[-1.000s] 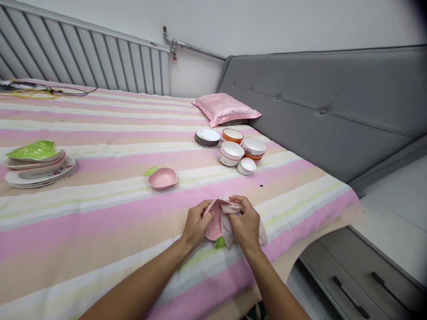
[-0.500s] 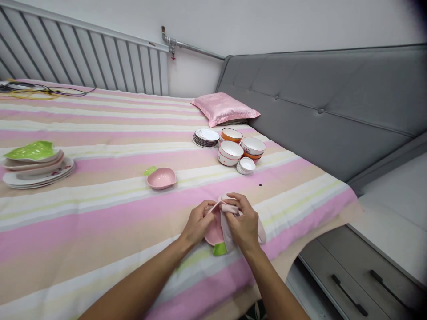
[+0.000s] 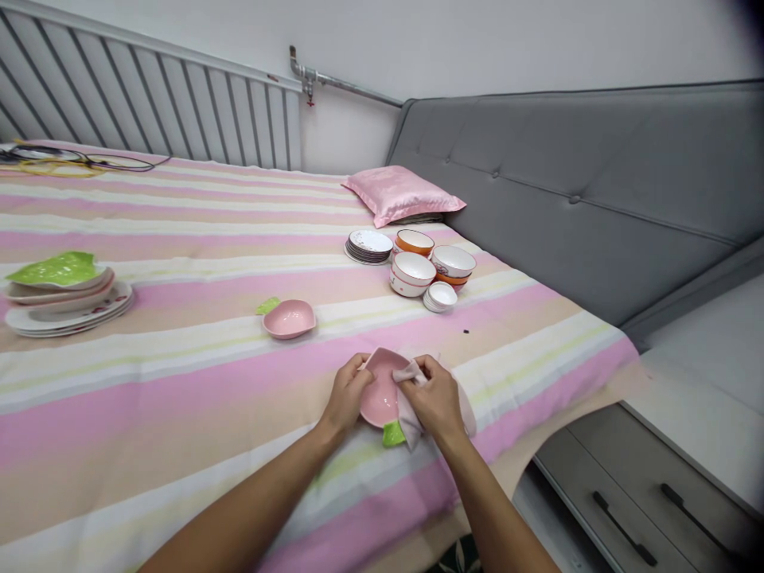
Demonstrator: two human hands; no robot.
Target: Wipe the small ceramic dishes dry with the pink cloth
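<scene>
Between my hands is a pink peach-shaped bowl (image 3: 380, 394) with a green leaf at its near end, its inside facing up. My left hand (image 3: 346, 398) is closed on the bowl's left rim, thumb over the edge. A pale pink cloth (image 3: 409, 422) is bunched in my right hand (image 3: 434, 399), which presses it against the bowl's right side. Part of the cloth hangs down past the leaf and out to the right. Farther off to the left, a matching pink bowl (image 3: 290, 318) with a leaf rests on the bedspread.
A striped bedspread (image 3: 179, 382) lies under everything. Stacked bowls (image 3: 413, 272), small white dishes (image 3: 442, 296) and a pile of plates (image 3: 368, 245) stand ahead, near a pink pillow (image 3: 401, 195). At left, more plates (image 3: 72, 318) carry a green leaf dish (image 3: 56, 270). Drawers (image 3: 633, 493) are at right.
My right hand has drawn the cloth back from the bowl's far tip, uncovering more of the inside. The left hand has shifted slightly left and down along the rim.
</scene>
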